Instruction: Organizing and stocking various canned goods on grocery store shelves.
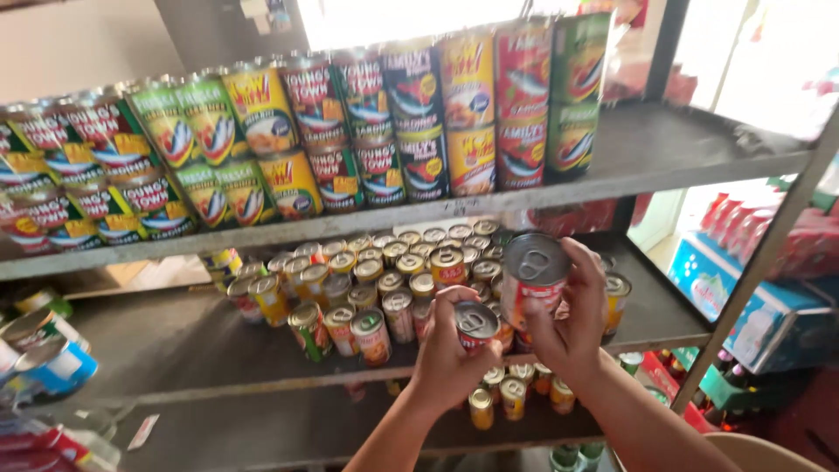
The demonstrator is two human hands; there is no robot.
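Observation:
My left hand is closed around a small red can with a silver pull-tab lid, held just in front of the middle shelf. My right hand grips a larger red-and-white can, tilted so its silver lid faces me. Both cans sit close together, nearly touching. Behind them a cluster of small tins stands on the middle shelf.
The top shelf carries rows of stacked tins in two tiers. More small cans stand on the lowest shelf. Cans lie at the far left. A metal upright rises on the right, with boxed goods beyond it.

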